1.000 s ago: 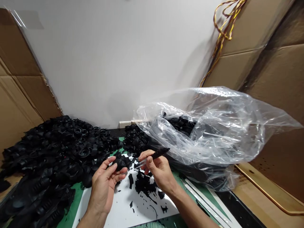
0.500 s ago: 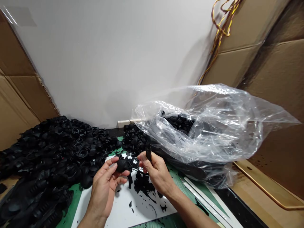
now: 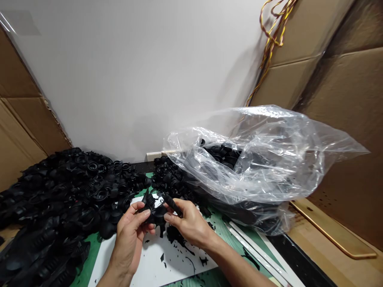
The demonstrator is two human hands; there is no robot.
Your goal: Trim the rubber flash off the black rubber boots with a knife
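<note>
A black ribbed rubber part [image 3: 157,214] is pinched in my left hand [image 3: 131,231], above a white sheet [image 3: 155,263] strewn with black scraps. My right hand [image 3: 190,223] is closed on a slim black tool [image 3: 172,205], which slants up and left over the part. The fingertips of my right hand are close to the right side of the part; whether they touch it is unclear. The tool's tip cannot be made out against the black pieces behind.
Many black rubber parts [image 3: 66,187] are heaped at the left. A clear plastic bag [image 3: 281,171] holding black parts stands at the right. White strips [image 3: 260,255] lie on the green mat [image 3: 221,223]. Cardboard [image 3: 347,119] flanks both sides; twisted wires [image 3: 271,44] hang at upper right.
My right hand has come closer to the part, and the tool has tipped from upright to slanting left. The part has turned in my left hand. The whole view has shifted slightly.
</note>
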